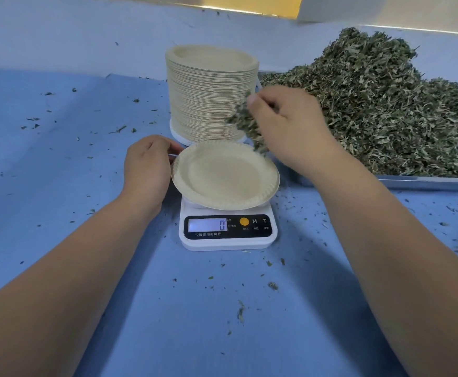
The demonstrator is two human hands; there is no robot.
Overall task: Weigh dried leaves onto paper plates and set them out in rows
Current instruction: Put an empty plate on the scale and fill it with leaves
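Leaves pinched in right hand above empty plate on scale, which reads 0. Left hand holds plate's left rim, fingers curled. Leaf pile right, plate stack behind.

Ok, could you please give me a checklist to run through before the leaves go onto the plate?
1. The paper plate sits on the scale: ok.
2. The plate is empty: ok.
3. The display reads 0: ok.
4. The right hand grips a clump of dried leaves: ok.
5. The clump is centred over the plate: not ok; it hangs above the far right rim.
6. The left hand is clear of the plate: cannot tell; it sits right at the rim.
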